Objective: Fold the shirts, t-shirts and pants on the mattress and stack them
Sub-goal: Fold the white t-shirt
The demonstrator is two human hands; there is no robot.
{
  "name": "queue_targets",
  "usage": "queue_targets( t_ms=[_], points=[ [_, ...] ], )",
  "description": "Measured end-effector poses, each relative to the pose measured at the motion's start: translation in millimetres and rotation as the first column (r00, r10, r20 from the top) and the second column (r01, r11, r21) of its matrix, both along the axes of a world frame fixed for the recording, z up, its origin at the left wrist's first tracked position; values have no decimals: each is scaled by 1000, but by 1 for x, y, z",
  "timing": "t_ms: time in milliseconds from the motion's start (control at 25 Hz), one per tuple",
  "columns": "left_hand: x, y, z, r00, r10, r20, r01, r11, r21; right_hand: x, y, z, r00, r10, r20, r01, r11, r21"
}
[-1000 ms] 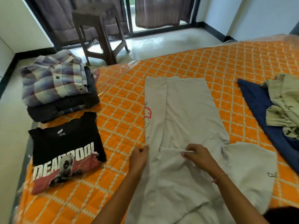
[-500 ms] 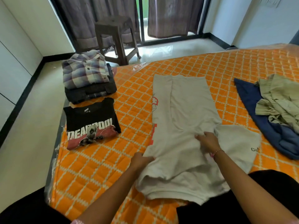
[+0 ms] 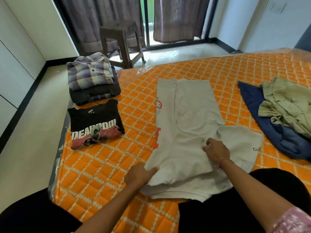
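Here, grey t-shirt (image 3: 188, 118) under both hands.

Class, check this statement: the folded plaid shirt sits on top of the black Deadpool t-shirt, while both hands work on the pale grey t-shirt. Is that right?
Not quite. The head view shows the plaid shirt on top of a dark folded stack, with the black Deadpool t-shirt lying separately on the mattress, nearer the person. The rest holds: the left hand and right hand both work on the pale grey t-shirt.
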State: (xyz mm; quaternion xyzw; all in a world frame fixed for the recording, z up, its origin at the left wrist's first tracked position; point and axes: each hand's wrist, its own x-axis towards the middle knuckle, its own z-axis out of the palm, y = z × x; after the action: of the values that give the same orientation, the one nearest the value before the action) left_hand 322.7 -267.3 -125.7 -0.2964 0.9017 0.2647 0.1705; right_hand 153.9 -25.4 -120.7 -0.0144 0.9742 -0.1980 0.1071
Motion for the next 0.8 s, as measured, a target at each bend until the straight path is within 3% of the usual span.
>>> queue_targets(
  t_ms=[40,120,200,240,360,440,480,520,600,680,760,800],
  points=[
    [-2,4,0,999,-33,-13,30,986,-167,1,5,-3,998,43,-44,-39,995,88],
    [-20,19,-1,973,-174,-154,93,899,-427,-2,13,-7,982,-18,-188,45,989,141],
    [-49,44,-6,875,-413,-251,269,848,-457,-14,28,-5,943,-252,-218,279,955,101],
    [-63,59,-6,836,-520,-173,431,819,-380,-21,38,-3,896,-420,-146,430,902,37],
    [-89,94,-24,728,-685,-16,653,701,-288,-36,62,-4,585,-800,133,809,564,-166],
    [-91,101,-34,700,-714,15,685,666,-297,-42,76,-14,410,-891,197,893,347,-288],
    [-92,102,-42,700,-714,-19,670,665,-329,-43,81,-14,380,-902,204,887,292,-357],
    [-91,103,-49,708,-705,-26,666,680,-306,-46,84,-12,396,-896,200,861,287,-420],
    [-93,103,-46,731,-682,20,662,703,-260,-55,82,-7,520,-836,173,771,372,-517],
    [-97,100,-47,699,-715,-20,669,663,-337,-66,68,4,599,-798,60,669,458,-586],
    [-99,98,-44,688,-726,18,701,657,-279,-69,55,4,612,-791,15,661,501,-559],
    [-101,96,-40,676,-735,49,720,645,-256,-62,52,6,559,-826,72,737,456,-499]
  ],
)
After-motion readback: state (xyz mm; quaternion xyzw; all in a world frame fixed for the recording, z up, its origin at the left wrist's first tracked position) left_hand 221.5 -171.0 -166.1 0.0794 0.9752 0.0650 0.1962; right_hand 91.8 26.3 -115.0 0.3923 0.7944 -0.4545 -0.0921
